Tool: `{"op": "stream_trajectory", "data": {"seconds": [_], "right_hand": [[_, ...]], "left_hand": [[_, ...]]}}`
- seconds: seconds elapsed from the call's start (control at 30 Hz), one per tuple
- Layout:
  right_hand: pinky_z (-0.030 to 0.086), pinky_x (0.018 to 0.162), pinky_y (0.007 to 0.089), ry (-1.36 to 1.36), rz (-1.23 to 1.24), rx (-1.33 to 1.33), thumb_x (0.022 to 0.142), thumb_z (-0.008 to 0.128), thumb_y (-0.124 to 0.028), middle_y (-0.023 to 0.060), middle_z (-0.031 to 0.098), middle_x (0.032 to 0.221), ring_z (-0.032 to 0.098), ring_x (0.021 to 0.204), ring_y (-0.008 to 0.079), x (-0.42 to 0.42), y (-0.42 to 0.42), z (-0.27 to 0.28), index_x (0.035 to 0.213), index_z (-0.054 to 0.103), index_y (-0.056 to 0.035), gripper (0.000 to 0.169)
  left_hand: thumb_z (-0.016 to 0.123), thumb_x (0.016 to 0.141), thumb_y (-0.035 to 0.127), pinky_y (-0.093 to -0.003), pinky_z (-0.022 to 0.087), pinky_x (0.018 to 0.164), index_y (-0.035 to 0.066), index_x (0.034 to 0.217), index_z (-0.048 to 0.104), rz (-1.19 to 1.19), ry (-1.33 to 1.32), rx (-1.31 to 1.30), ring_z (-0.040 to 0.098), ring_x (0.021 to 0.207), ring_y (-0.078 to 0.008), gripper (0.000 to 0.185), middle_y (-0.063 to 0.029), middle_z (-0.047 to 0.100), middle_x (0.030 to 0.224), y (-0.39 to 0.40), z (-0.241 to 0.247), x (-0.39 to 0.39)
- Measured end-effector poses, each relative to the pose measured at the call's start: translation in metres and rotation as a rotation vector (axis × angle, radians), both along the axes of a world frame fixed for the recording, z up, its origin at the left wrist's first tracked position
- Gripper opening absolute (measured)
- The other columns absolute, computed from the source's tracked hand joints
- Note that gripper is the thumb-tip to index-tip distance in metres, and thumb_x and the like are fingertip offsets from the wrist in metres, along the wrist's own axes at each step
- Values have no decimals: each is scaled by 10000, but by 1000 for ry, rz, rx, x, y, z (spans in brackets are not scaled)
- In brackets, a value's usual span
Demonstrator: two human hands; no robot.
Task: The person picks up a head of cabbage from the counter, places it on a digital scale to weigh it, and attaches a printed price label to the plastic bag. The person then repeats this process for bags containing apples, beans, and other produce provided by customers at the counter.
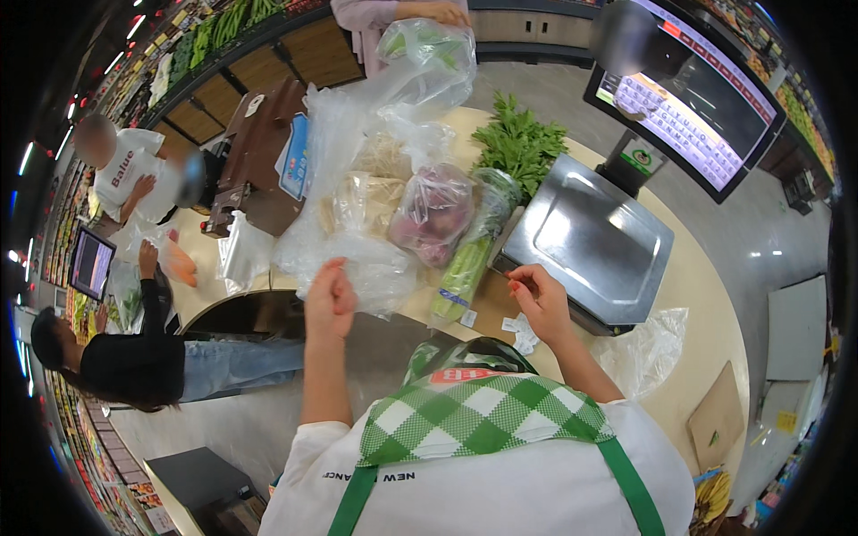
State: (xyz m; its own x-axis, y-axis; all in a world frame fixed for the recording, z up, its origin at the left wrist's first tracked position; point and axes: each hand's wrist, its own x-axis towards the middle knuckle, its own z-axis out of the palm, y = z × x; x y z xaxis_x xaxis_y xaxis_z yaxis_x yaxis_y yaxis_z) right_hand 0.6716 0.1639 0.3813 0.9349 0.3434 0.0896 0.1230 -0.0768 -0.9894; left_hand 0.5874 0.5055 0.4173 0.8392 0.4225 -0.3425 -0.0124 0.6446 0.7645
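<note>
My left hand [332, 298] is curled in front of a heap of clear plastic bags [348, 275]; whether it grips any of the film cannot be made out. Loosely bent, my right hand [541, 305] hovers by the near left corner of a metal-topped weighing scale [590, 234], with nothing visible in its fingers. Between the hands lies bagged celery [466, 268] with a blue band and leafy tops [516, 144]. Beside it are a clear bag of purple-red produce [432, 214] and a bag of pale tan food [369, 201]. Small white labels [523, 331] lie near my right wrist.
A screen [690, 94] stands behind the scale. Across the counter [710, 321], a person's hand [436, 12] is at a bag of green vegetables [429, 47]. A brown case [258, 154] stands left. A co-worker in black [134, 362] and another person [127, 167] are farther left.
</note>
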Motion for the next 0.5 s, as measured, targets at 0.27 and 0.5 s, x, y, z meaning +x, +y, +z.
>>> {"op": "stream_trajectory", "data": {"seconds": [0.27,0.5], "right_hand": [[500,745,249,-25,6,-14,908,561,-5,70,634,904,608,817,113,4,4,4,1041,575,25,137],[499,758,248,2,25,10,905,558,9,72,631,908,606,840,114,7,9,2,1049,573,29,146]], "left_hand": [[482,973,162,-220,232,368,55,1047,559,-79,-6,8,272,381,-63,152,13,395,617,-1,-7,7],[493,920,82,-214,225,370,34,1024,574,-189,140,-19,285,401,-63,140,3,427,612,-32,-31,5]]}}
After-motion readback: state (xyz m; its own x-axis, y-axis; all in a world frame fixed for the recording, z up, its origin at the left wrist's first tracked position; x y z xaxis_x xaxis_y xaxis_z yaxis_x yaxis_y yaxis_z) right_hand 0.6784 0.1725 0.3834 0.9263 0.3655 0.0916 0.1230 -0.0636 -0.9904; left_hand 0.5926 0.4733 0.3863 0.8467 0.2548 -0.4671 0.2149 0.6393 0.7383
